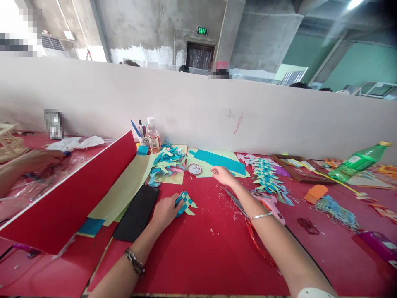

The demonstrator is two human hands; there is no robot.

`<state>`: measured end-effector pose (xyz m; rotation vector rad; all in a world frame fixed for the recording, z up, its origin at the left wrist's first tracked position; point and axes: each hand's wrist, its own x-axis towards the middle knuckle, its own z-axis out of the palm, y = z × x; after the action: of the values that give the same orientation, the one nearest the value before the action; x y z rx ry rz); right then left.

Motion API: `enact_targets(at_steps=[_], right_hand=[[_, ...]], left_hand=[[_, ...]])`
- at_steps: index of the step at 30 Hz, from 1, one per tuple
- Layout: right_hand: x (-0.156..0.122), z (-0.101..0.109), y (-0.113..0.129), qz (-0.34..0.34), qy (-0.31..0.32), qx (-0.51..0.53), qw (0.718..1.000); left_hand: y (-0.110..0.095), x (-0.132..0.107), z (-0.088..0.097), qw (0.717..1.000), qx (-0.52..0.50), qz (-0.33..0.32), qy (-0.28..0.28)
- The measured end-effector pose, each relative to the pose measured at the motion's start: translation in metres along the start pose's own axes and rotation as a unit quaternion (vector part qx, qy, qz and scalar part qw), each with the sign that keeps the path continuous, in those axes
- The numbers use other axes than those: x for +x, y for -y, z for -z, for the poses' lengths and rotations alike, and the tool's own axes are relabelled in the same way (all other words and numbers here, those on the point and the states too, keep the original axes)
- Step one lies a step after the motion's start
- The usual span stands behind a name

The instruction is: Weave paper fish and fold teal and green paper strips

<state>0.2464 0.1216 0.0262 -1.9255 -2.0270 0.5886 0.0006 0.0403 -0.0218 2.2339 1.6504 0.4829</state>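
My left hand (166,210) rests on the red table (198,256) with its fingers closed on a small woven piece of blue and pale green paper strips (186,203). My right hand (222,174) reaches forward with fingers spread, touching the edge of a blue paper sheet (218,160) lying on a pale green sheet. A small round tape roll (194,169) lies just left of that hand. A loose pile of cut blue and green strips (166,163) sits behind the woven piece.
A black phone (136,213) and green paper sheets lie to the left beside a red divider board (71,198). Several finished woven pieces (266,176), a pink glue gun (271,205), scissors, a green bottle (359,161) and a pen cup lie around. Another person's hand (40,159) works at far left.
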Motion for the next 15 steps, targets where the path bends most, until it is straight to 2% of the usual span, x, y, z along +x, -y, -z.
enact_targets(at_steps=[4, 7, 12, 15], right_hand=[[0.028, 0.023, -0.040, -0.092, -0.014, -0.104, 0.990], [0.038, 0.030, -0.063, -0.140, 0.001, -0.153, 0.978], [0.048, 0.022, -0.079, -0.176, 0.029, -0.194, 0.965], [0.051, 0.017, -0.079, -0.160, 0.006, -0.209, 0.965]], left_hand=[[-0.002, 0.001, 0.000, 0.998, 0.057, 0.023, 0.006], [-0.003, 0.001, 0.002, 0.996, 0.082, 0.040, 0.007], [-0.003, 0.000, 0.006, 0.994, 0.099, 0.054, 0.009], [-0.003, 0.000, 0.006, 0.994, 0.097, 0.057, 0.009]])
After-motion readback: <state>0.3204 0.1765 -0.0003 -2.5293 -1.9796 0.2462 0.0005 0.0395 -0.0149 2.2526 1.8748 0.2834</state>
